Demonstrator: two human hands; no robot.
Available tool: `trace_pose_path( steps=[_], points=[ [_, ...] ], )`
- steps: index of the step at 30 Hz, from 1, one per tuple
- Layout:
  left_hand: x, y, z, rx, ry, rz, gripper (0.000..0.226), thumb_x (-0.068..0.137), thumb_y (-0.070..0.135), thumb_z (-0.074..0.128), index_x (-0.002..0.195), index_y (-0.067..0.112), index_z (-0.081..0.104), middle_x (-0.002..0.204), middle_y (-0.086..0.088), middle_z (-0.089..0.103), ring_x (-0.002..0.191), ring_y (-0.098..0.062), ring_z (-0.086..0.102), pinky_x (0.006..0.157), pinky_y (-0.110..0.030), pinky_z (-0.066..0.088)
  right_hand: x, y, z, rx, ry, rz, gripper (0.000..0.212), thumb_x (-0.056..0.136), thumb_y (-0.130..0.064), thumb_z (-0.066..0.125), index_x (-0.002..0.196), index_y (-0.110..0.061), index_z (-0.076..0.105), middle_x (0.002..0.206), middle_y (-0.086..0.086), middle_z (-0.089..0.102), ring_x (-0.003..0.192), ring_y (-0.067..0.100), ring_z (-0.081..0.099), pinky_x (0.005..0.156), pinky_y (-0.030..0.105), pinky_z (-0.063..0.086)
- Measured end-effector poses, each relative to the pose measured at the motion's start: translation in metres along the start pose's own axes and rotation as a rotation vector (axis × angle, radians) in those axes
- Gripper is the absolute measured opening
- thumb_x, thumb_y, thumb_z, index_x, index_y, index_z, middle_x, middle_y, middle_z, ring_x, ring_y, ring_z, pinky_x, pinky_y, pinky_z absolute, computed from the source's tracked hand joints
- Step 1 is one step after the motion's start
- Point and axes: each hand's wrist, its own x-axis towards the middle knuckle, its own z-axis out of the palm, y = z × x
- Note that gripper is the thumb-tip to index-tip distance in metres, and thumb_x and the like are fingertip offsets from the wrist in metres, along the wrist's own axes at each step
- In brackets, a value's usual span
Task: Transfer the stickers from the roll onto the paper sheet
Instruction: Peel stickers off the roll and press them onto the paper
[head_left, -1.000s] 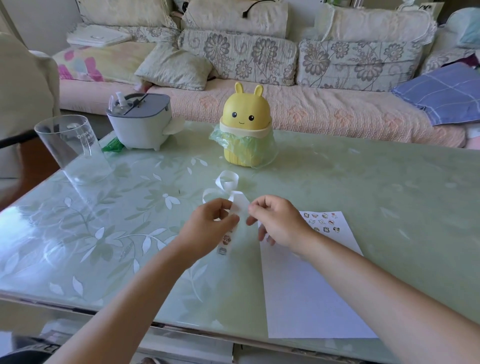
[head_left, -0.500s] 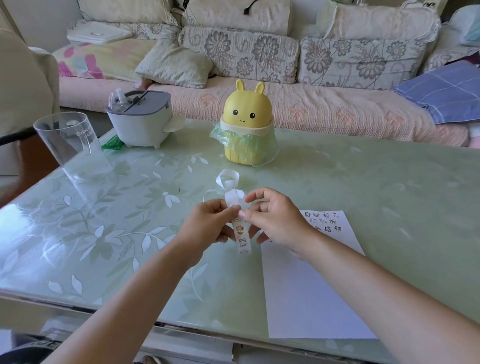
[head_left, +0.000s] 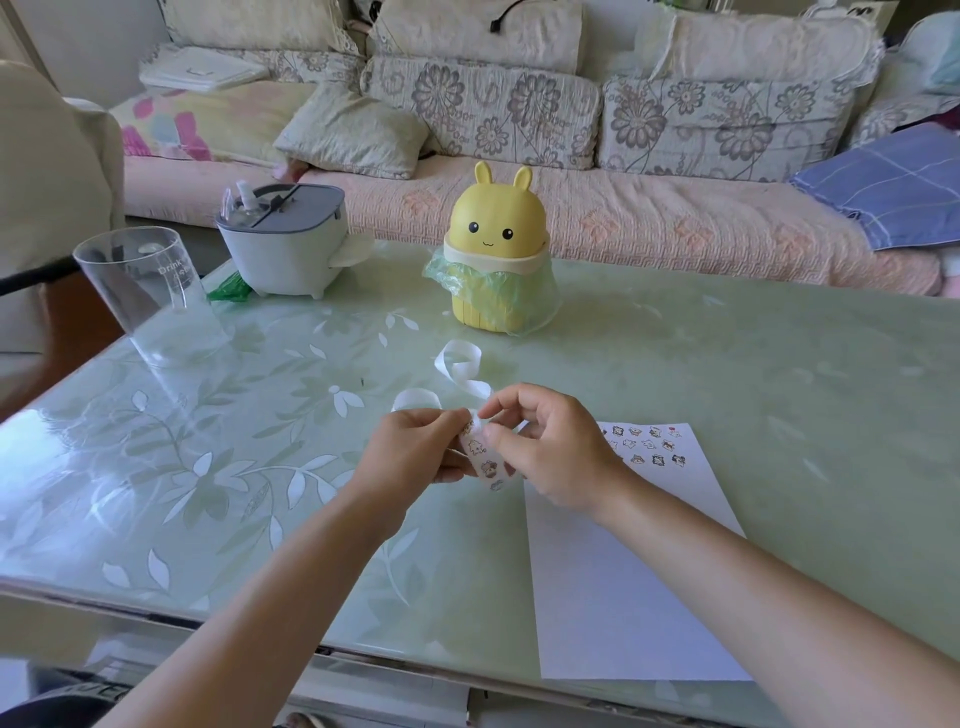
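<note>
One long sofa (head_left: 623, 228) runs across the back, quilted pink on the seat with floral cushions. In front of you the table (head_left: 727, 364) has a glossy pale green top printed with white leaves. Its near edge runs under your forearms, and its left corner slants off toward the floor.

The sheet (head_left: 623, 597) is plain white paper lying flat by your right forearm, its bottom edge close to the table's near edge. Wide stretches of green top show to the right of the sheet and on your left.

At the far left stand a grey lidded box (head_left: 283, 249) and a clear plastic cup (head_left: 150, 291). A yellow rabbit-eared bin (head_left: 496, 228) with a green liner stands well beyond your hands.

Your left hand (head_left: 410, 457) pinches the strip (head_left: 483, 457) from the left. Your right hand (head_left: 550, 452) has thumb and forefinger closed on its upper end, the other fingers curled. The strip is thin white backing tape; its free tail curls in loops on the table behind your hands.

Three rows of small stickers (head_left: 644, 444) sit along the sheet's top edge, and a few more show on the held strip.
</note>
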Motion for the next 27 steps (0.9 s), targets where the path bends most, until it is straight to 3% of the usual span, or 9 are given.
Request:
trace_pose_path(
  steps=[3, 8, 14, 17, 20, 24, 27],
  points=[
    [0.0, -0.001, 0.0, 0.033, 0.012, 0.026, 0.025, 0.093, 0.023, 0.06, 0.08, 0.007, 0.074, 0.07, -0.003, 0.073, 0.065, -0.016, 0.068, 0.073, -0.032, 0.058, 0.0, 0.0, 0.0, -0.02, 0.035, -0.017, 0.016, 0.083, -0.028, 0.076, 0.093, -0.035, 0.066, 0.081, -0.012, 0.068, 0.066, 0.031, 0.065, 0.07, 0.038, 0.057],
    [-0.001, 0.002, -0.001, -0.044, -0.051, -0.03, 0.019, 0.093, 0.022, 0.06, 0.084, 0.009, 0.071, 0.069, -0.002, 0.071, 0.066, -0.02, 0.067, 0.074, -0.034, 0.056, 0.002, 0.003, -0.001, -0.07, 0.043, -0.035, 0.018, 0.082, -0.016, 0.08, 0.089, -0.03, 0.071, 0.076, -0.013, 0.068, 0.061, 0.026, 0.066, 0.069, 0.037, 0.056],
    [-0.003, 0.0, -0.004, 0.065, -0.137, 0.032, 0.023, 0.09, 0.02, 0.067, 0.097, -0.002, 0.068, 0.093, -0.016, 0.074, 0.093, -0.033, 0.07, 0.09, -0.045, 0.056, 0.006, 0.004, -0.004, -0.092, 0.051, -0.008, 0.023, 0.084, -0.015, 0.076, 0.096, -0.033, 0.068, 0.081, -0.009, 0.069, 0.061, 0.025, 0.064, 0.06, 0.024, 0.047],
    [-0.003, 0.002, -0.006, 0.238, -0.141, 0.136, 0.013, 0.092, 0.019, 0.065, 0.088, 0.008, 0.071, 0.082, -0.006, 0.075, 0.079, -0.029, 0.071, 0.081, -0.04, 0.059, 0.006, 0.002, -0.009, -0.274, 0.04, -0.115, 0.03, 0.087, -0.02, 0.069, 0.11, -0.04, 0.065, 0.092, -0.011, 0.061, 0.057, 0.01, 0.052, 0.064, 0.019, 0.043],
    [-0.005, 0.009, -0.014, 0.501, -0.136, 0.229, 0.021, 0.092, 0.025, 0.06, 0.077, 0.015, 0.07, 0.068, 0.005, 0.07, 0.06, -0.014, 0.059, 0.063, -0.028, 0.052, 0.008, -0.005, -0.009, -0.472, -0.093, -0.2, 0.029, 0.096, -0.029, 0.062, 0.119, -0.046, 0.066, 0.089, -0.013, 0.056, 0.066, 0.002, 0.051, 0.067, 0.018, 0.039],
    [-0.009, 0.013, -0.023, 0.648, -0.164, 0.221, 0.029, 0.092, 0.035, 0.061, 0.067, 0.02, 0.066, 0.053, 0.011, 0.059, 0.049, -0.009, 0.047, 0.048, -0.021, 0.039, 0.012, -0.01, -0.007, -0.509, -0.12, -0.163, 0.011, 0.087, -0.044, 0.072, 0.097, -0.042, 0.075, 0.082, -0.013, 0.06, 0.067, 0.0, 0.051, 0.064, 0.022, 0.038],
    [-0.01, 0.01, -0.028, 0.714, -0.15, 0.209, 0.033, 0.089, 0.045, 0.062, 0.065, 0.022, 0.065, 0.057, 0.01, 0.063, 0.052, -0.014, 0.052, 0.051, -0.029, 0.044, 0.013, -0.015, -0.004, -0.566, -0.125, -0.17, 0.004, 0.082, -0.04, 0.077, 0.082, -0.036, 0.075, 0.081, -0.013, 0.062, 0.067, 0.001, 0.052, 0.062, 0.023, 0.038]
  ],
)
